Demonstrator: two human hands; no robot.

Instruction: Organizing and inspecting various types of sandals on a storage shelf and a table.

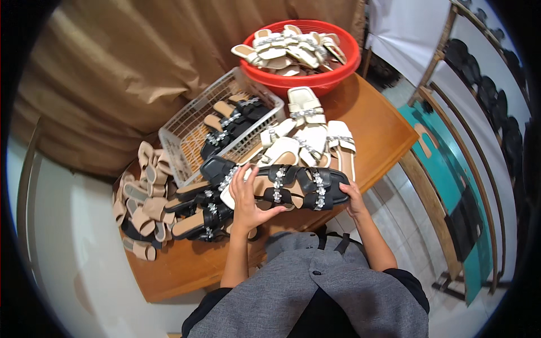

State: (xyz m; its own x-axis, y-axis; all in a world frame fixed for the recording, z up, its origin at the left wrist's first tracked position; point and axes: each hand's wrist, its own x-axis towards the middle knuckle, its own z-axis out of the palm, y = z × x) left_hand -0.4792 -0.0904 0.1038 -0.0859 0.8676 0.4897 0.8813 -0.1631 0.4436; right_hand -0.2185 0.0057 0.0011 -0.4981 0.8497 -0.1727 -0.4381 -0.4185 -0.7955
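So I'm standing here watching someone with a black sandal (304, 183) held up over the near edge of the wooden table (377, 121), right of the middle of that edge. Might be one sandal with two jewelled bands, might be two overlapped, honestly can't tell from here.

Left hand (244, 200) is spread wide across one end, fingers stretched out, thumb poking along the near side. Can't tell how much weight it's taking. Right hand (354, 201) is closed narrow on the other end, pinching the edge.

IMO the trick here is to support it from the sole edges at both ends and leave those jewelled bands alone, they look like they'd snag or scuff. I'd also tuck the left thumb under instead of letting it float, and lift clear of the white sandals (304, 135) lying just beyond it.

Direction-wise: the long axis runs side to side across the person's body, nearly level, so it sits at an angle to the near edge, which slants up to the right. I'd call the square black end by the right hand the toe, so it points right, heel toward the left hand. Tan footbed shows between the bands, so it's basically face up.
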